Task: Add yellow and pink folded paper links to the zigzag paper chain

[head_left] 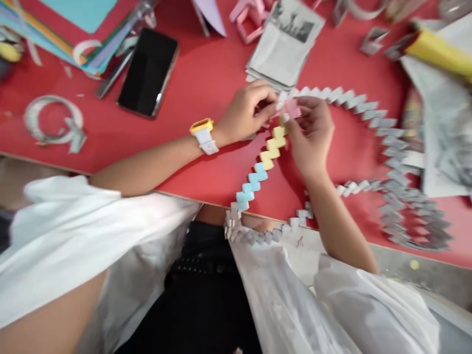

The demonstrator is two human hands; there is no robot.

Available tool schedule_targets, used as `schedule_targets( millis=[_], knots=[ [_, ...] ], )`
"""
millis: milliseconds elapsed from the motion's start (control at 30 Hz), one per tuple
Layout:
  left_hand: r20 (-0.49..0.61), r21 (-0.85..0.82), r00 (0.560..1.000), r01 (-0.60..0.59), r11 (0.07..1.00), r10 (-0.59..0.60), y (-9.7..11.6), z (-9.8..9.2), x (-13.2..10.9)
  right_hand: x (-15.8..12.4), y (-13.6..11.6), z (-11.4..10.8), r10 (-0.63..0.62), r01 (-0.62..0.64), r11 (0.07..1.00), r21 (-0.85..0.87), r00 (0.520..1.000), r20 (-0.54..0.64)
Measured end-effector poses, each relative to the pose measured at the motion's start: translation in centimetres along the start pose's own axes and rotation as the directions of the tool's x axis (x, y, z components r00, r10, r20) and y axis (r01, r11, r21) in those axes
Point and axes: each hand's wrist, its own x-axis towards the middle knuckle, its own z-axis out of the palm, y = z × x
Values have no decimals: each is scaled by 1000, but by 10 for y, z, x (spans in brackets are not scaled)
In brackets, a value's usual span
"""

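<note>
A long zigzag chain of folded paper runs across the red table, with pink, yellow and blue links near my hands and grey printed links beyond. My left hand pinches the chain where white and pink links meet. Close beside it, my right hand grips the pink links between thumb and fingers. From there the yellow and blue links slant down to the table's front edge, where a grey part hangs over. More grey chain curves round to the right and doubles back on itself.
A black phone lies left of my hands, near coloured paper sheets. Cut newsprint pieces are stacked just beyond my hands. A tape roll sits far left. Newspaper and a yellow object are at right.
</note>
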Motion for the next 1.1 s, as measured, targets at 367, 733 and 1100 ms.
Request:
schedule_targets(
  millis=[367, 733, 1100],
  knots=[
    [175, 57, 975, 129, 990, -137, 13, -10, 6, 1, -2, 0, -203, 208, 970, 128, 978, -49],
    [205, -72, 957, 222, 972, -203, 10, -12, 9, -2, -10, 1, -130, 156, 974, 166, 979, -157],
    [224, -6, 972, 80, 997, -77, 3, -12, 8, -2, -12, -2, 17, 4, 993, 115, 984, -177]
  ],
)
